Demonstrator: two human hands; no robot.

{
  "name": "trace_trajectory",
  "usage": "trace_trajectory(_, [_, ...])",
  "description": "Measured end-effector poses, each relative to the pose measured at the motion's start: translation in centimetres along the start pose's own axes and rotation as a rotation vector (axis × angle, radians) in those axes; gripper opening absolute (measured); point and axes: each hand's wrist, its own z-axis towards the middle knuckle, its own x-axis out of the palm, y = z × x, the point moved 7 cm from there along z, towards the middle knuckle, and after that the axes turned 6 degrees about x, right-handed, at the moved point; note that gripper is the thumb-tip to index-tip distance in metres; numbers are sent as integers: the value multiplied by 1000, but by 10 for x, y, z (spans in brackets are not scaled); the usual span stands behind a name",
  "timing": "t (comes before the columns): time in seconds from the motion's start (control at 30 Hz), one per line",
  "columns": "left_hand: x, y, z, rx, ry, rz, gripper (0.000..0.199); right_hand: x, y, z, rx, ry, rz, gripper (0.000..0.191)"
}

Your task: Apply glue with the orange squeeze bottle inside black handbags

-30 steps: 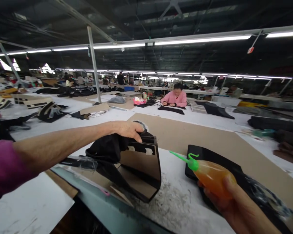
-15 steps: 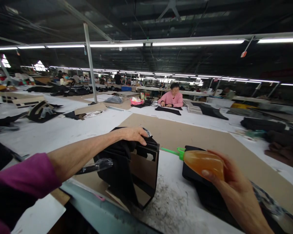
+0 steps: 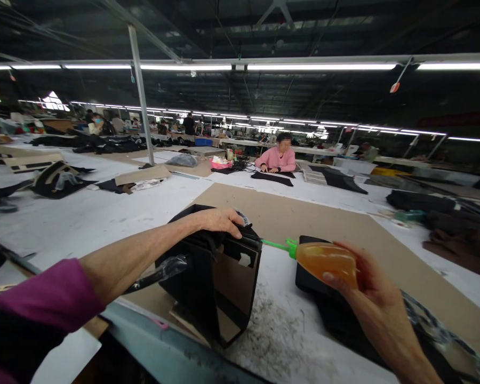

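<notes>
A black box-shaped bag (image 3: 190, 298) stands at the near edge of the table, its open side showing brown board lining. Over its top edge my left hand (image 3: 222, 220) is closed, thumb toward the open side. My right hand (image 3: 374, 290) grips a squeeze bottle (image 3: 324, 261) of amber liquid, held nearly level. The bottle's thin green nozzle (image 3: 276, 245) points left, its tip at the bag's upper right edge; whether it touches is too small to tell. A strap wrapped in clear plastic (image 3: 176, 266) sticks out at the bag's left side.
Behind the bottle lies another black piece (image 3: 310, 277) with a plastic-wrapped strap. Brown board (image 3: 296, 213) covers part of the white table (image 3: 272, 325), which is stained near me. A co-worker in pink (image 3: 278, 159) sits across. Dark fabric (image 3: 456, 234) is piled at right.
The bottle and my right hand have shifted slightly left, and the bottle lies a little flatter. My left hand keeps its place on the bag. The background has slid slightly left.
</notes>
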Motion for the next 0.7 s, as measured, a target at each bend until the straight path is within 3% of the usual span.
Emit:
trace_trajectory(0.43, [4, -1, 0, 17, -14, 87, 16, 1, -14, -13, 77, 56, -6, 49])
trace_trajectory(0.7, [6, -3, 2, 7, -26, 131, 16, -2, -12, -8, 100, -8, 135, 52])
